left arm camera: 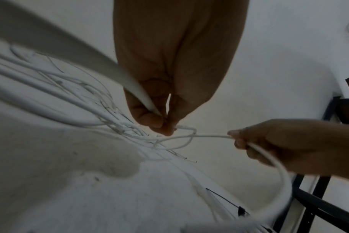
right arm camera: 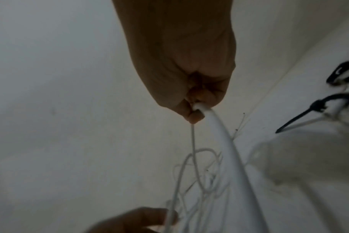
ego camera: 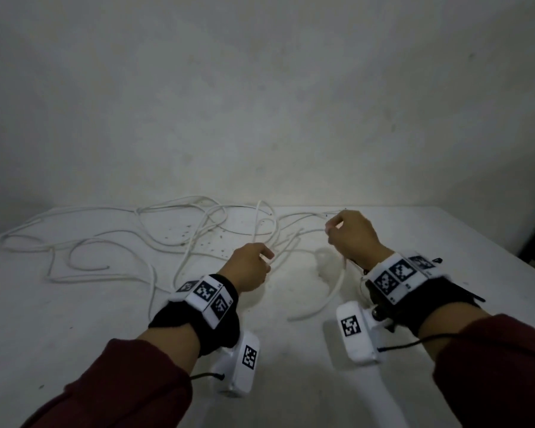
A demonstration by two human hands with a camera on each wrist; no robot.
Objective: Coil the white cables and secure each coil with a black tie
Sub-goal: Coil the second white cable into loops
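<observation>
**Two hands lift a white cable from a loose tangle on a table**

A person's left hand (ego camera: 250, 267) and right hand (ego camera: 351, 236) are raised just above a white table (ego camera: 74, 335). Each pinches the same white cable (left arm camera: 209, 135) between thumb and curled fingers, so both grips are closed on it. Between the hands the held cable runs roughly left to right. From the right hand a thicker-looking length (ego camera: 337, 288) droops in a curve toward the near edge, its free end lying on the table.

The rest of the white cables (ego camera: 121, 242) sprawl in wide, crossing loops over the far left and middle of the table, mostly lengthwise from left to right. No coil has been started in the hands.

A black tie (right arm camera: 301, 119) lies on the table to the right, seemingly looped round a white strand; another dark tie (right arm camera: 343, 74) sits farther off, blurred.

The cable looks light, smooth and springy: likely to slip and uncurl unless each loop is pinched where it crosses. Taking hold close to a free end seems wisest, since strands overlap and may snag.
</observation>
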